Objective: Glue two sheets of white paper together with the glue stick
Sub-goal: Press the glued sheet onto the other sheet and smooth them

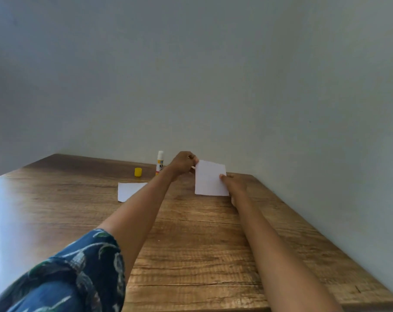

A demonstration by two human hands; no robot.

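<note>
Stretching from the bottom left corner of the view, a patterned blue sleeve (62, 278) covers the upper left arm, its lower part cut off by the frame. Toward the far edge of the wooden desk (191, 255), a white paper sheet (129, 190) lies flat, its right portion hidden beneath the left forearm. Behind it a yellow glue cap (138, 172) stands alone near the far edge, with the uncapped glue stick (160, 162) upright just to its right, close to the wall (213, 75); the label on the stick is partly hidden by the left wrist and too blurred to read. The left hand (182, 164) pinches the upper left corner of a second white sheet (210, 179), which is held up above the desk near the far right corner. The right hand (232, 183) pinches this sheet at its right edge, thumb on the near face, the other fingers hidden behind the paper.
</note>
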